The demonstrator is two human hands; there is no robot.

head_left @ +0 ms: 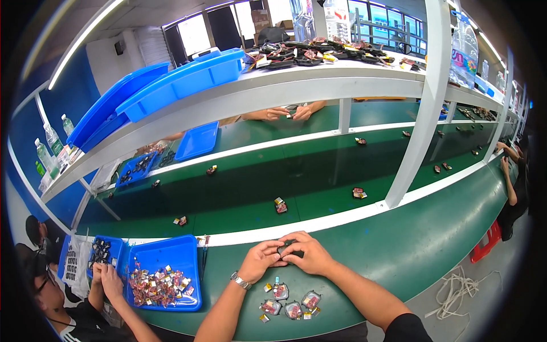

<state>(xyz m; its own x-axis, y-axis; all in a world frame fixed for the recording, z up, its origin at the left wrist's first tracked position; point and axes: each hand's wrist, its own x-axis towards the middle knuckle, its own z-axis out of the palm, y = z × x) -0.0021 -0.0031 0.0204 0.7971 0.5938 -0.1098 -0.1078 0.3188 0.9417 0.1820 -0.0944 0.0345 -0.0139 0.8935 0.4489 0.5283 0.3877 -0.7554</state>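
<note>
My left hand (261, 263) and my right hand (309, 254) meet above the green worktable (364, 251). Between their fingertips they grip a small black plastic casing (291, 251), partly hidden by the fingers. Just below, nearer to me, lie several clear-and-grey housings (293, 310) with reddish circuit boards and small silver-yellow battery cells. Left of my left forearm stands a blue tray (162, 251) heaped with red circuit boards (159, 286) and attached cells. A thin dark tool (204, 254) lies beside the tray's right edge.
Beyond a white rail, a green conveyor belt (245, 194) carries scattered small assemblies (280, 205). A white upright post (419, 114) supports the shelf, with blue bins (182, 82) and piled dark parts. Co-workers' hands (108, 279) show at left, across the belt and far right.
</note>
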